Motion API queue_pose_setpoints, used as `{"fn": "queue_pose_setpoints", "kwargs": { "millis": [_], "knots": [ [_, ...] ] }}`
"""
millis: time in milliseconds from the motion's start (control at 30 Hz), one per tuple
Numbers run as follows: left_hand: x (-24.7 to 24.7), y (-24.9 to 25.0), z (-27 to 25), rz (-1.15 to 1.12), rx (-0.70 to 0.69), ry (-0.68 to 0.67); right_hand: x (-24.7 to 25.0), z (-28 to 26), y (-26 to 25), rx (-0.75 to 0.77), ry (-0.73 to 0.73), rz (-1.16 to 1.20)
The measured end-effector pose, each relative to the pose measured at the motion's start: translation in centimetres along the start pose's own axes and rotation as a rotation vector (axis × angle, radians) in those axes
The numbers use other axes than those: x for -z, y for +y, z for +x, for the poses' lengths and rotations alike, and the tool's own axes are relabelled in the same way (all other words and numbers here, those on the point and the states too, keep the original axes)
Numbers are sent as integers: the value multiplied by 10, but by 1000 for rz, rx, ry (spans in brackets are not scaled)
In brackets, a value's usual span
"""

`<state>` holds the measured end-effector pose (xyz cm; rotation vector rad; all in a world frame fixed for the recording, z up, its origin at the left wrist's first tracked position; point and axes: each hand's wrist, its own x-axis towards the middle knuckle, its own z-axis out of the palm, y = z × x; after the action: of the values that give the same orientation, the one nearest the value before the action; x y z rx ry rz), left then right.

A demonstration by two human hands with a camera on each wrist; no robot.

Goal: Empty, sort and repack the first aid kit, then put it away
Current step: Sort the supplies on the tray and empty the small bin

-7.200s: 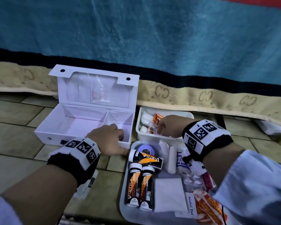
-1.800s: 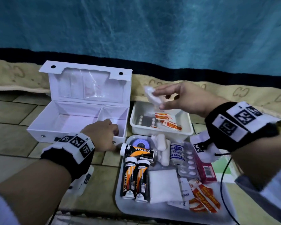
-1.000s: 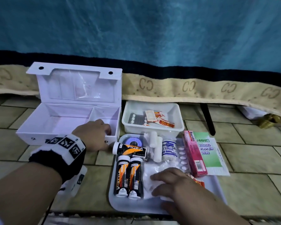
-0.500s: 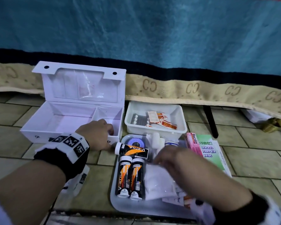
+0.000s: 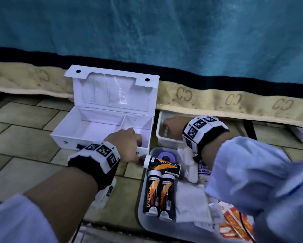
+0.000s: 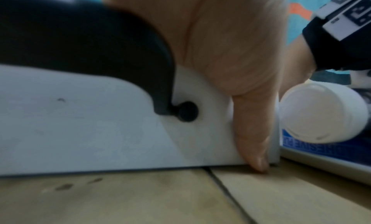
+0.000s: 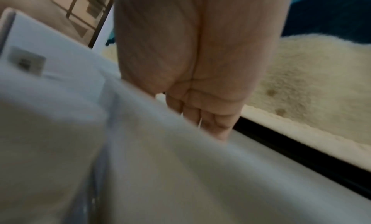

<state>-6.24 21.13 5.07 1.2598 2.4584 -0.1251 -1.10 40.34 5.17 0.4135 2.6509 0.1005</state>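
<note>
The white first aid box point(image 5: 87, 127) stands open on the tiled floor with its lid point(image 5: 112, 92) upright and both compartments bare. My left hand point(image 5: 133, 146) grips the front wall at the right compartment. The thumb point(image 6: 253, 132) presses the outside of the box point(image 6: 80, 132) beside the black handle point(image 6: 90, 41). My right hand point(image 5: 171, 123) reaches down into the small white tub point(image 5: 166, 139). Its curled fingers point(image 7: 206, 121) dip behind the tub's rim point(image 7: 180, 164), so what they hold is hidden.
A clear tray point(image 5: 143, 220) in front holds two upright-laid orange tubes point(image 5: 154, 192), a third tube point(image 5: 164, 166) across them, a purple tape roll point(image 5: 166, 156), bandage rolls point(image 5: 189, 162), a gauze pad point(image 5: 191, 206) and orange sachets point(image 5: 234, 220). A blanket edge point(image 5: 234, 102) hangs behind.
My right hand has gone from the tray forward into the small tub. My left hand has stayed on the box's front wall.
</note>
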Motion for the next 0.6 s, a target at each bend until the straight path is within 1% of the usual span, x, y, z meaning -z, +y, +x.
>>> {"fn": "queue_pose_setpoints", "kwargs": {
  "millis": [100, 200, 233, 267, 333, 367, 500, 600],
  "knots": [
    [-1, -2, 1, -2, 9, -6, 1, 10, -5, -6, 21, -101],
    [-1, -1, 2, 2, 9, -6, 7, 7, -11, 5, -13, -172],
    [-1, -1, 2, 3, 8, -8, 4, 10, -9, -22, -50, -147],
    [-1, -1, 1, 4, 9, -9, 1, 12, -7, -45, -32, -94],
    [-1, -1, 1, 9, 9, -9, -2, 8, -5, -35, 124, -38],
    [-1, -1, 1, 11, 9, -9, -2, 5, -6, -32, 156, -25],
    [0, 0, 1, 16, 4, -6, 4, -2, -12, -35, 163, -68],
    [0, -1, 1, 13, 4, -8, 16, -8, -8, -27, 214, 1]
  ]
}}
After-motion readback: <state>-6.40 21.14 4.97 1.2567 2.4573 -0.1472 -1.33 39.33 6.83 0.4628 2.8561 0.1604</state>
